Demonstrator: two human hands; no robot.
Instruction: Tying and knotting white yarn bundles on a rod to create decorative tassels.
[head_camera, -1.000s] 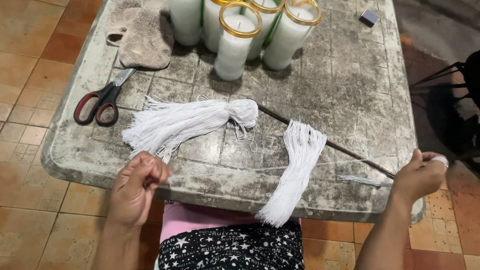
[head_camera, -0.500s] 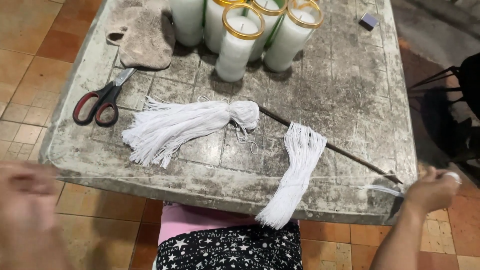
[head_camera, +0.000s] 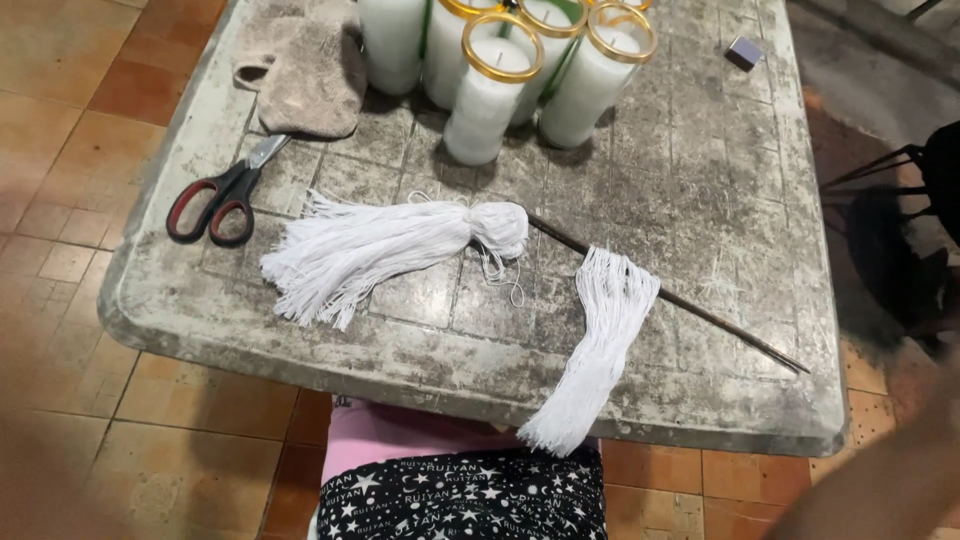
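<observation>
A white yarn tassel lies on the worn grey table, its tied head at one end of a thin dark stick. A second bundle of white threads is draped over the stick and hangs past the table's front edge. Neither of my hands shows. Only a blurred stretch of my right forearm crosses the bottom right corner, and a faint blur sits at the lower left edge. Nothing touches the yarn or the stick.
Red-and-black scissors lie at the table's left, below a beige cloth. Several white candles in gold-rimmed glasses stand at the back. A small grey box is at the far right, and a black chair stands beside the table.
My hands, which were at the table's front edge a second ago, have swung outward to the left and right and left the frame. The tassel, stick and thread bundle stay put.
</observation>
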